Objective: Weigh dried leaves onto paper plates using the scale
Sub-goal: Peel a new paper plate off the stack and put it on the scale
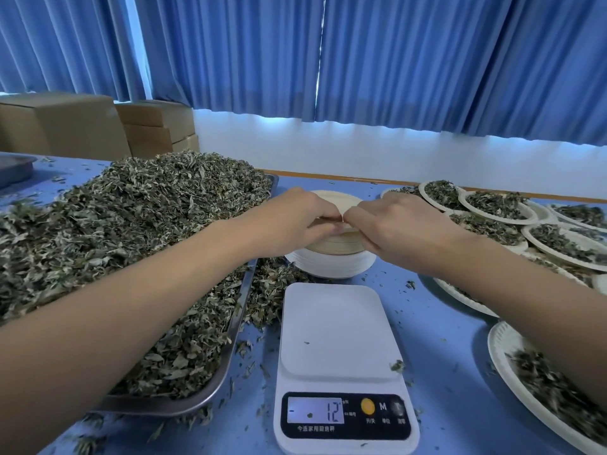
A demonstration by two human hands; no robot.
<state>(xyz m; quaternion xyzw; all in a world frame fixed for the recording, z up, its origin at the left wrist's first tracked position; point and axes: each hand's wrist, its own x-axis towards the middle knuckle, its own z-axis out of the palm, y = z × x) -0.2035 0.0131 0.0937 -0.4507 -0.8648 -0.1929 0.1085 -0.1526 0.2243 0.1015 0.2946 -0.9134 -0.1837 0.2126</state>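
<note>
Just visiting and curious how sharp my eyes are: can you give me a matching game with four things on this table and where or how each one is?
Things:
1 scale
2 metal tray
3 stack of empty plates
4 plates with leaves

States:
A heaped with dried leaves, on the left
B gripped by left hand and right hand
C spread out on the right
D nearly bare, display lit

Pairs: 1-D, 2-A, 3-B, 4-C
</note>
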